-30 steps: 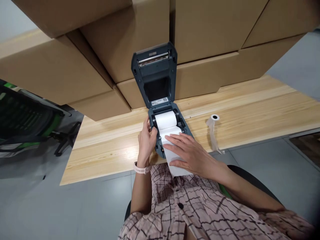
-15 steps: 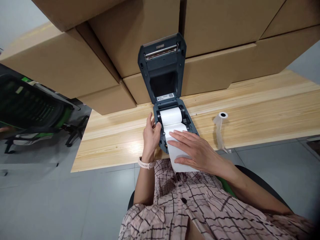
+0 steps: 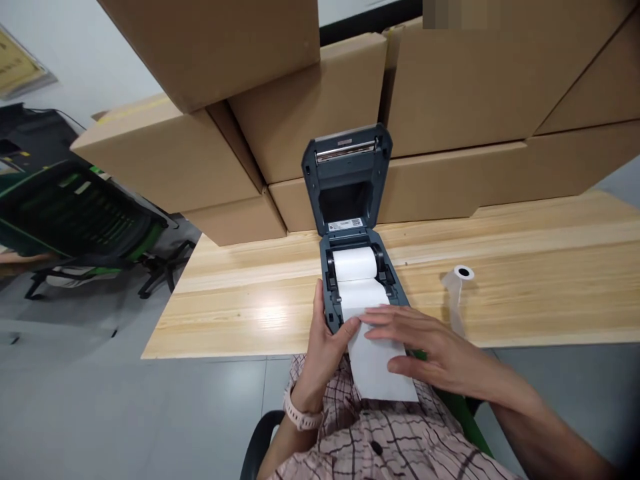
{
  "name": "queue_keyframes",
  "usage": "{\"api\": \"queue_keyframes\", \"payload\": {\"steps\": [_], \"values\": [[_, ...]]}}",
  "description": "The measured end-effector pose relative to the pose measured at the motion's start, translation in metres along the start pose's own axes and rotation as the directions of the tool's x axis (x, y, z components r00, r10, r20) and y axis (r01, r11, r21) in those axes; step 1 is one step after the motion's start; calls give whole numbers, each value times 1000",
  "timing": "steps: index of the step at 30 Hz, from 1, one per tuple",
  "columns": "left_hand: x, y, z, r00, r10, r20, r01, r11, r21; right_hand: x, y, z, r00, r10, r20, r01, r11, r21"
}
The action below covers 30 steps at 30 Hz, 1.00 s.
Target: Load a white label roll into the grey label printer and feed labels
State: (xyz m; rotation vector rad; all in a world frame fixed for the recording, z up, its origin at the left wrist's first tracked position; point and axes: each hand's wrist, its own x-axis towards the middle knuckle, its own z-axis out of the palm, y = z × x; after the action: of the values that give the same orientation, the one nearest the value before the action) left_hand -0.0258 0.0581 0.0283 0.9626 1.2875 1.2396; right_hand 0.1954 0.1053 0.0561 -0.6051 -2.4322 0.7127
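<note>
A dark grey label printer (image 3: 330, 303) sits at the table's front edge, its lid (image 3: 345, 172) tipped up and back. Inside lies a white paper roll (image 3: 355, 265), and from it a wide paper strip (image 3: 379, 379) runs forward over the printer's front and hangs past the table edge. My left hand (image 3: 327, 343) clasps the printer's front left corner, fingers along the side and thumb at the strip's left edge. Across the strip's right side stretches my right hand (image 3: 420, 340), open, fingertips on or just over the paper.
On the table (image 3: 215, 313) right of the printer stands a small paper roll (image 3: 464, 273) with a loose tail. Stacked cardboard boxes (image 3: 450, 87) fill the back. An office chair (image 3: 85, 213) is at the left, with part of a person's arm (image 3: 25, 258) beside it.
My left hand has slid toward the printer's front, thumb now at the strip. My right hand has lifted slightly and shifted right along the paper. The camera view has tilted up.
</note>
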Motion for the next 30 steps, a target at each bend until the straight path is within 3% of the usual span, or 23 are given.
{"api": "queue_keyframes", "payload": {"steps": [3, 6, 9, 11, 16, 19, 21, 24, 27, 30], "values": [[1, -1, -1, 1000, -8, 8, 8, 1000, 3, 8, 1, -33, 995, 20, -101, -13, 997, 70], [1, -2, -1, 1000, -28, 5, 27, 1000, 2, 30, 8, -76, 959, 66, -276, -62, 998, 21], [0, -3, -2, 999, -45, 1, 45, 999, -9, 71, 32, -111, 862, 80, -501, -118, 992, -45], [-1, -3, -3, 998, -56, -2, 56, 998, -14, 107, 53, -127, 809, 80, -583, -131, 990, -47], [-8, -4, -4, 997, -82, -3, 82, 997, 12, 191, 94, -142, 852, 222, -474, -123, 965, 232], [-11, -8, -7, 998, -57, -13, 58, 997, 48, 213, 99, -141, 859, 278, -430, -173, 948, 266], [-10, -12, -9, 999, -43, -15, 44, 996, 81, 210, 95, -137, 856, 219, -469, -134, 969, 207], [-8, -18, -11, 1000, -14, -24, 17, 992, 126, 182, 75, -131, 886, 42, -461, 5, 995, 101], [-9, -22, -10, 999, 28, -44, -22, 988, 153, 133, 42, -116, 935, -38, -353, 74, 993, 88], [-16, -22, -11, 995, 89, -43, -82, 986, 143, 77, 20, -79, 959, -109, -261, 143, 983, 114]]}}
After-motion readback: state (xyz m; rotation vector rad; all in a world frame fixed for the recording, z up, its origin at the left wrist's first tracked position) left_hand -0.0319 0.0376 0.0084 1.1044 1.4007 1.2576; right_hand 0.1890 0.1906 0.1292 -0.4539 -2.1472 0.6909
